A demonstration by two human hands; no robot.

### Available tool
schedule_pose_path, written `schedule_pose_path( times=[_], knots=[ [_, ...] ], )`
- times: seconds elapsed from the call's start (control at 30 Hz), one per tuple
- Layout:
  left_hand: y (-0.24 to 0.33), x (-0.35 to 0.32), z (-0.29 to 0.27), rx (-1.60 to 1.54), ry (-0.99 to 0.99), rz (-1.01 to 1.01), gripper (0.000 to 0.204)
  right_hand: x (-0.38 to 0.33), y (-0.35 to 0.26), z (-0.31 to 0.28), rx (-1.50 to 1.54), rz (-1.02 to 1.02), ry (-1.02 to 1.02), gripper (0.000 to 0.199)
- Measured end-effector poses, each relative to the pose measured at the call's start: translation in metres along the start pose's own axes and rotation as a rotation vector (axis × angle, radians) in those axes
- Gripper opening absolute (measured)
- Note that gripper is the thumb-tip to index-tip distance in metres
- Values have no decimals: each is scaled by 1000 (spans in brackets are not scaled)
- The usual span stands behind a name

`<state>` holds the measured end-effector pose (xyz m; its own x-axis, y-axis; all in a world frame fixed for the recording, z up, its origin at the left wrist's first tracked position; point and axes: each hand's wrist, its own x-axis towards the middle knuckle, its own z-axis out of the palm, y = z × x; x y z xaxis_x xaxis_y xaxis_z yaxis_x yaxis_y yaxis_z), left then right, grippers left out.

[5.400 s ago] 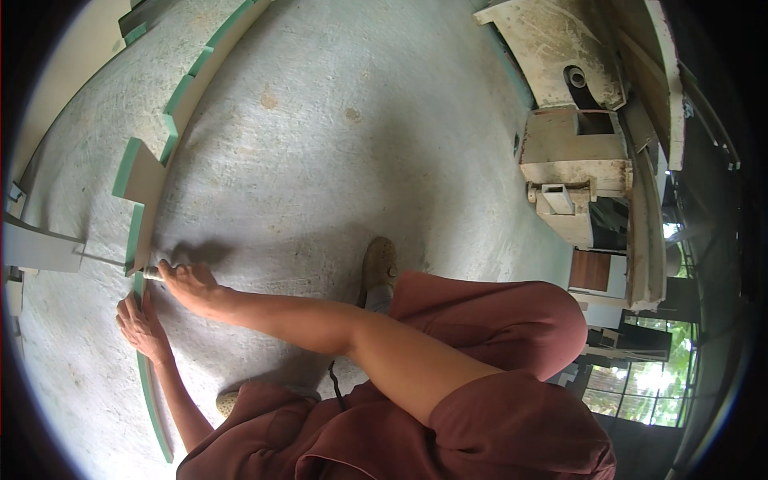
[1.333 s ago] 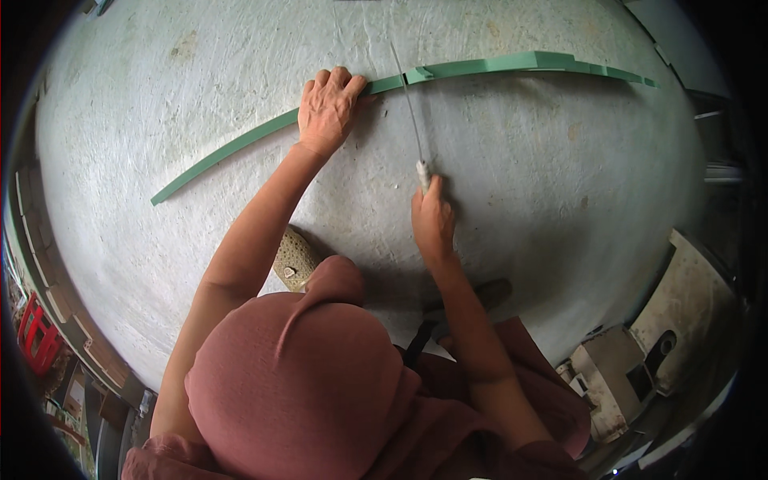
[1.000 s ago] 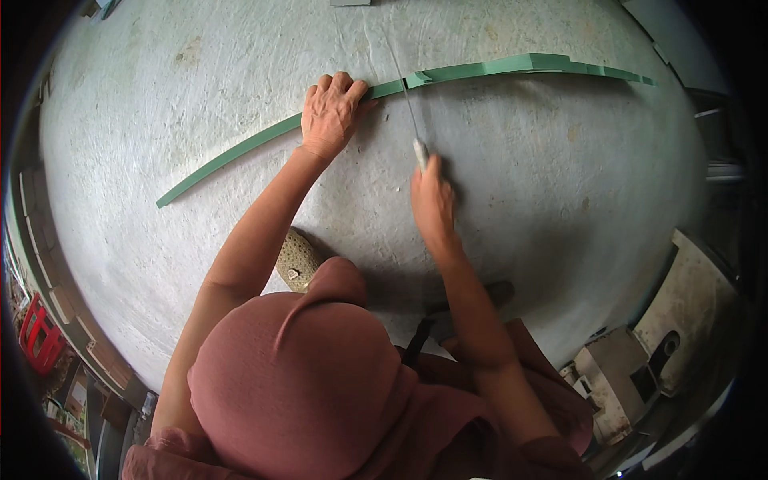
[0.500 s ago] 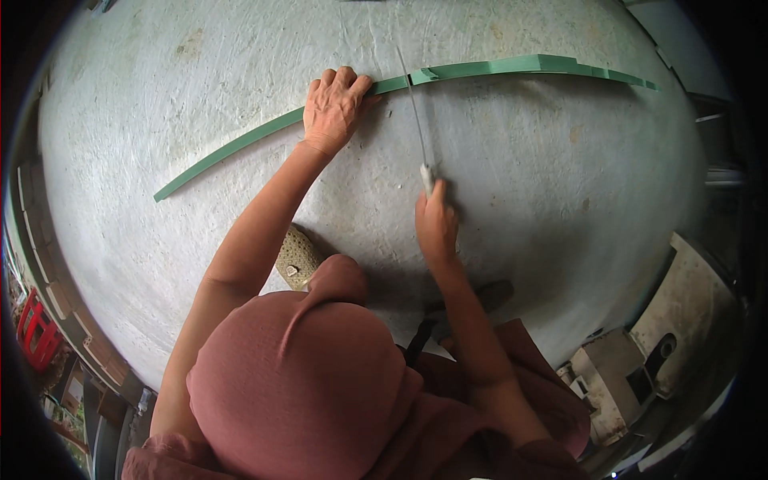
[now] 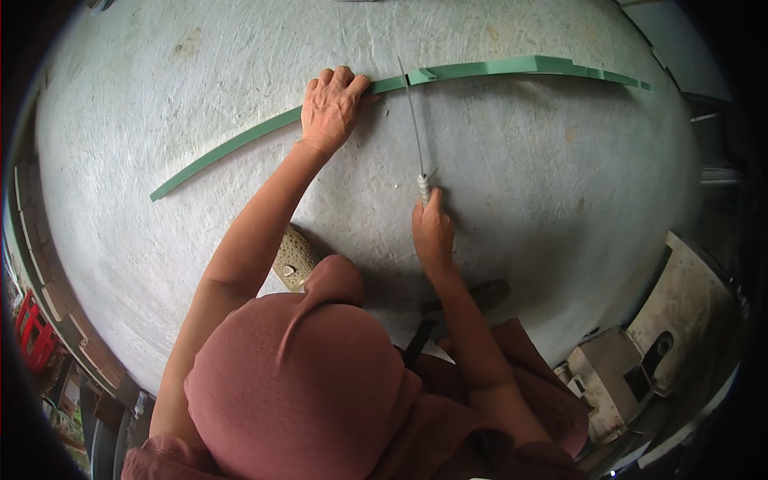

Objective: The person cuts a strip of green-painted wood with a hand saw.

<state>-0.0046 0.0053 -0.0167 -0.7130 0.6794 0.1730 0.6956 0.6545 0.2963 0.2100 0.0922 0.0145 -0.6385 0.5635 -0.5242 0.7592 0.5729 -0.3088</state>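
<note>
A long, thin green strip (image 5: 232, 146) lies across the floor, curved in this wide view, with a thicker, stepped stretch toward its right end. My left hand (image 5: 330, 110) presses down on it left of its middle, fingers bent over the far edge. In my right hand (image 5: 433, 234) is a thin-bladed saw (image 5: 414, 128), gripped by its pale, ridged handle. The blade crosses the strip at a dark notch, just right of my left hand. A small raised sliver of green stands beside that notch. The saw's teeth are too fine to make out.
Under everything is a rough grey concrete floor (image 5: 264, 72). My speckled shoe (image 5: 294, 260) shows below my left forearm, and maroon cloth (image 5: 296, 376) fills the lower middle. Worn beige panels (image 5: 608, 372) stand at the lower right; a red plastic object (image 5: 36, 336) is at the left edge.
My right hand has drawn the saw slightly back toward me, so less of the blade extends past the strip. My left hand stays on the strip.
</note>
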Motion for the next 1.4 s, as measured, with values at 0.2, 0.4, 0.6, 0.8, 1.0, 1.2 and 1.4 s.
schedule_pose_path(
  times=[0.2, 0.4, 0.6, 0.8, 1.0, 1.2, 1.4],
  knots=[
    [3, 2, 2, -30, -6, 8, 20, 57, -44, -38, 51, -101, -1, 33],
    [-2, -3, 3, -14, -14, -2, 20, 4, -7, 0, 41, -21, 39, 25],
    [4, 0, 2, -25, 4, 14, 20, 49, -37, -35, 95, -147, 68, 24],
    [2, 0, 2, -21, -33, -11, 20, 26, -20, -5, 86, -35, 57, 24],
    [6, 2, -1, -28, -11, 3, 21, 28, -30, -27, 119, -81, 42, 25],
    [5, 0, 2, -38, -39, -15, 21, 39, -30, -19, 46, -89, 38, 27],
    [3, -4, -2, -18, -33, -16, 22, 9, -21, -19, 51, 14, -22, 28]
  ],
)
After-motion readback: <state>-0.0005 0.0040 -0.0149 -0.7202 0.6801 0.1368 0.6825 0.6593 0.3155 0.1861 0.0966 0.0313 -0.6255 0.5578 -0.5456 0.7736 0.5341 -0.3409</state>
